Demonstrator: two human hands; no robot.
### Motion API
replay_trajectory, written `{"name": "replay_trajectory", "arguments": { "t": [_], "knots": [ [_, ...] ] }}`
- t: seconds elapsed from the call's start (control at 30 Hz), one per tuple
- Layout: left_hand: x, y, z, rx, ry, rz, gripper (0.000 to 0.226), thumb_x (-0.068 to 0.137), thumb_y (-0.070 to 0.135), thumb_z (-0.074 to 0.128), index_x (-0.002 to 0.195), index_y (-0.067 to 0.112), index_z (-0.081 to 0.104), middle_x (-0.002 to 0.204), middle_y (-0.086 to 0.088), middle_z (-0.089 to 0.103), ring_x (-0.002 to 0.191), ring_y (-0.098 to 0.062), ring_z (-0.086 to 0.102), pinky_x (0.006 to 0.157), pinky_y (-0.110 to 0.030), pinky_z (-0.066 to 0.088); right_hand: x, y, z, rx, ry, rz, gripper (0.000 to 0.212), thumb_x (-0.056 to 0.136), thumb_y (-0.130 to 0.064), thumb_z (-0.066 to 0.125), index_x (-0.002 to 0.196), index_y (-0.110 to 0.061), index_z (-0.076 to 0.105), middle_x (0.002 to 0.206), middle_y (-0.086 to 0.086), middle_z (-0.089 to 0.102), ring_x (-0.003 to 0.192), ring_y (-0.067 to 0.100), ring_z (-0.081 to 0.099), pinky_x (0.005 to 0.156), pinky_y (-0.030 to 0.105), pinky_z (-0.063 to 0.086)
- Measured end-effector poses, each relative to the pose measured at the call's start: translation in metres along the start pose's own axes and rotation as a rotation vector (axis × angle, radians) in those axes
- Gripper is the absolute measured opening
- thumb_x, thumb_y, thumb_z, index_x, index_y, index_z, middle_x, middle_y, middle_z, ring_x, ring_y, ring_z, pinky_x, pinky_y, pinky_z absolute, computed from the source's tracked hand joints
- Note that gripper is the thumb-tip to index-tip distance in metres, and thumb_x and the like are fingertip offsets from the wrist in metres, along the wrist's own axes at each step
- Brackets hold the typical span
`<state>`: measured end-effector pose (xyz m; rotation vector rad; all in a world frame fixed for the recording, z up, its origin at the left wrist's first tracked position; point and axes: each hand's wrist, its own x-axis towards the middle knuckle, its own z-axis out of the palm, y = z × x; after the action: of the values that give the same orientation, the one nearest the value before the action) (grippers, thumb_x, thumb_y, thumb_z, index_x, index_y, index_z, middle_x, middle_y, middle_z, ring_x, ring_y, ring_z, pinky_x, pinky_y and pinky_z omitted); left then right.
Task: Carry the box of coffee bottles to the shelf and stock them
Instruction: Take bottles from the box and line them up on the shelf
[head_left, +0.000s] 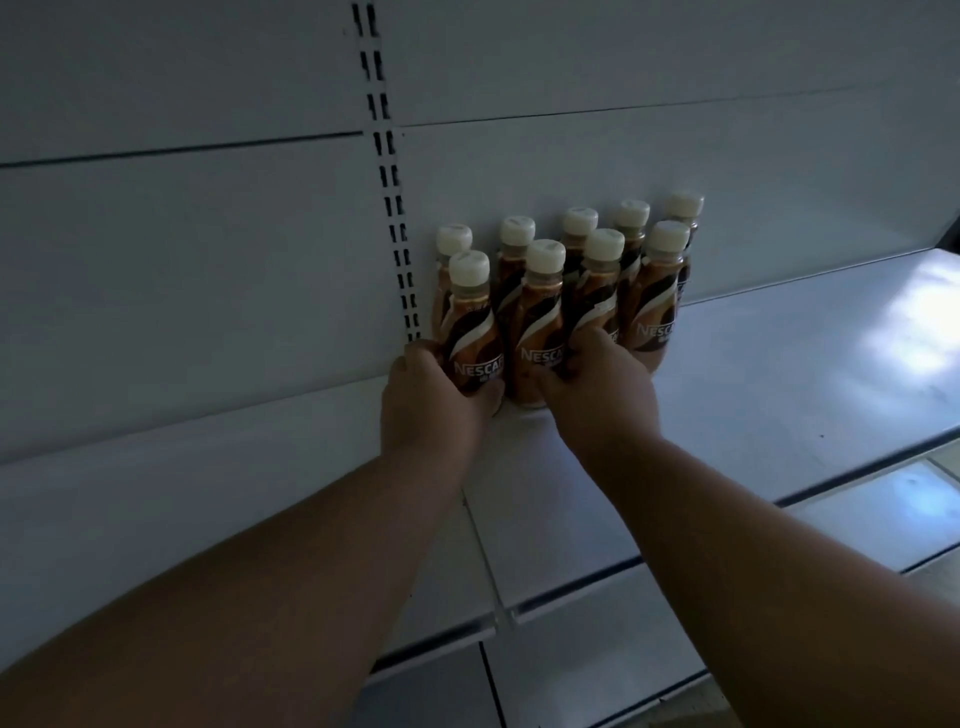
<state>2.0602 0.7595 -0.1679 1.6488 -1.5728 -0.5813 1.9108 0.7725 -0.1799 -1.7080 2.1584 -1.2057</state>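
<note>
A white metal shelf (779, 395) is seen backed by pale panels (182, 260), with a slotted upright (397, 228) running down between the panels. Nine Nescafé coffee bottles (597, 291) with cream caps are stood upright on the shelf against the back panel, just right of the slotted upright: five are counted in the back row and four in the front row, packed close together. The front-left bottle (475, 332) is gripped low on its body by the left hand (431, 400), whose fingers are curled round its left side and thumb pressed at its base. The right hand (597, 395) is closed on the lower parts of the second front bottle (540, 338) and the third front bottle (597, 296). Both bare forearms are stretched over the shelf's front edge
</note>
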Motion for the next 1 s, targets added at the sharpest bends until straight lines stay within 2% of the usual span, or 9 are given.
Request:
{"name": "replay_trajectory", "arguments": {
  "t": [0.1, 0.27, 0.37, 0.43, 0.57, 0.7, 0.83, 0.93, 1.0],
  "knots": [
    [0.008, 0.003, 0.003, 0.034, -0.007, 0.053, 0.064, 0.069, 0.042, 0.083, 0.115, 0.01, 0.052, 0.113, -0.01, 0.061, 0.101, -0.029, 0.061, 0.081, -0.045, 0.052, 0.004, -0.003, 0.007, -0.007, 0.033, 0.034, 0.039, 0.079, -0.048, 0.067, 0.102, -0.018, 0.057, 0.095, 0.002, 0.065, 0.086, 0.023, 0.062, 0.072, 0.043, 0.054],
    [0.007, -0.002, 0.005, 0.057, 0.037, 0.088, 0.063, 0.07, 0.043, 0.082, 0.114, 0.009, 0.052, 0.111, -0.01, 0.06, 0.099, -0.028, 0.06, 0.074, -0.037, 0.048, 0.002, -0.001, 0.01, -0.011, 0.052, 0.016, 0.032, 0.082, -0.041, 0.067, 0.101, -0.018, 0.057, 0.097, 0.001, 0.063, 0.086, 0.022, 0.061, 0.071, 0.041, 0.053],
    [0.01, 0.001, 0.006, 0.076, 0.036, 0.073, 0.066, 0.069, 0.043, 0.083, 0.115, 0.009, 0.05, 0.114, -0.01, 0.06, 0.102, -0.029, 0.06, 0.078, -0.04, 0.05, 0.001, -0.002, 0.013, -0.03, 0.084, 0.016, 0.032, 0.082, -0.04, 0.068, 0.099, -0.016, 0.053, 0.094, 0.0, 0.056, 0.081, 0.02, 0.055, 0.063, 0.033, 0.041],
    [0.013, 0.003, 0.006, 0.09, 0.017, 0.075, 0.067, 0.069, 0.042, 0.083, 0.117, 0.009, 0.049, 0.116, -0.011, 0.06, 0.103, -0.03, 0.06, 0.08, -0.041, 0.05, 0.001, -0.003, 0.014, -0.031, 0.091, 0.031, 0.032, 0.082, -0.039, 0.068, 0.098, -0.016, 0.053, 0.092, -0.001, 0.053, 0.08, 0.02, 0.053, 0.063, 0.032, 0.037],
    [0.012, 0.003, 0.003, 0.106, -0.015, 0.079, 0.069, 0.069, 0.041, 0.083, 0.118, 0.008, 0.048, 0.117, -0.012, 0.059, 0.104, -0.031, 0.06, 0.083, -0.044, 0.051, 0.002, -0.004, 0.012, -0.014, 0.059, 0.035, 0.03, 0.084, -0.036, 0.067, 0.102, -0.015, 0.054, 0.099, 0.004, 0.059, 0.085, 0.022, 0.057, 0.067, 0.035, 0.045],
    [0.009, 0.004, -0.002, 0.068, -0.069, 0.065, 0.072, 0.066, 0.038, 0.086, 0.118, 0.006, 0.047, 0.115, -0.013, 0.059, 0.103, -0.032, 0.061, 0.083, -0.047, 0.052, -0.002, -0.005, 0.01, -0.003, 0.046, 0.029, 0.026, 0.086, -0.035, 0.063, 0.102, -0.015, 0.055, 0.1, 0.004, 0.06, 0.087, 0.023, 0.058, 0.069, 0.036, 0.046],
    [-0.001, 0.002, 0.0, 0.113, 0.004, 0.063, 0.071, 0.072, 0.041, 0.082, 0.118, 0.004, 0.044, 0.113, -0.015, 0.056, 0.098, -0.032, 0.059, 0.079, -0.046, 0.052, -0.01, -0.002, 0.005, 0.023, 0.025, 0.046, 0.029, 0.085, -0.038, 0.061, 0.103, -0.016, 0.055, 0.094, 0.002, 0.061, 0.082, 0.022, 0.056, 0.066, 0.034, 0.044],
    [-0.016, 0.0, -0.003, 0.164, 0.031, 0.138, 0.055, 0.077, 0.037, 0.078, 0.113, 0.009, 0.046, 0.109, -0.011, 0.055, 0.094, -0.029, 0.057, 0.07, -0.036, 0.044, -0.017, -0.001, 0.0, 0.0, -0.001, 0.053, 0.024, 0.09, -0.037, 0.056, 0.099, -0.015, 0.056, 0.092, 0.006, 0.062, 0.08, 0.025, 0.057, 0.063, 0.031, 0.039],
    [-0.024, -0.001, -0.008, 0.188, -0.013, 0.276, 0.039, 0.08, 0.025, 0.073, 0.11, 0.014, 0.05, 0.105, -0.006, 0.056, 0.091, -0.024, 0.057, 0.068, -0.032, 0.042, -0.019, -0.001, -0.003, -0.002, -0.006, 0.044, 0.016, 0.089, -0.033, 0.056, 0.089, -0.017, 0.054, 0.086, 0.005, 0.059, 0.074, 0.024, 0.054, 0.056, 0.028, 0.033]
  ]
}}
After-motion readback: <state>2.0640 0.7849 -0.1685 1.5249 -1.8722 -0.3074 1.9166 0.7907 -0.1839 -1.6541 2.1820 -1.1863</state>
